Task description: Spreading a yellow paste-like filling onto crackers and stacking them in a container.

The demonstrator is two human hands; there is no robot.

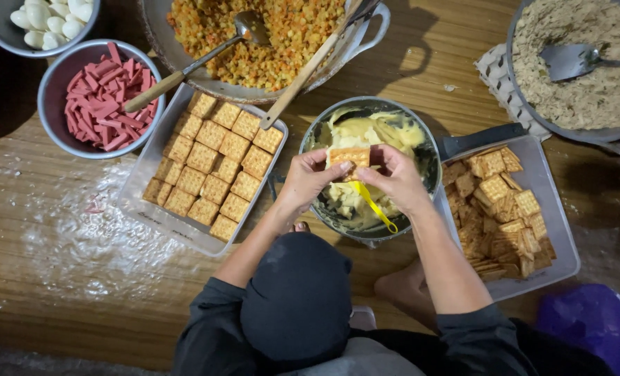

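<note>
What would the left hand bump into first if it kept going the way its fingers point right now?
The left hand points right, across the cracker it already pinches. Straight on, it would likely meet the right hand gripping the cracker's other edge over the bowl of yellow cream, though depth is hard to judge from above.

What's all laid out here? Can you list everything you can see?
cracker: one, golden, held over the bowl of spread
bowl of spread: one, metal, pale yellow cream, centre
yellow spoon: one, in the right hand
tray of arranged crackers: one, clear, crackers in rows, left of the bowl
tray of loose crackers: one, clear, heaped, right
bowl of pink strips: one, grey, upper left
bowl of white pieces: one, top left corner
pan of diced orange mix: one, top centre, holds a ladle
ladle: one, wooden handle
pan of beige mix: one, top right, with metal spoon
floor: wooden, dusted white
left hand: on the cracker
right hand: on the cracker
</note>
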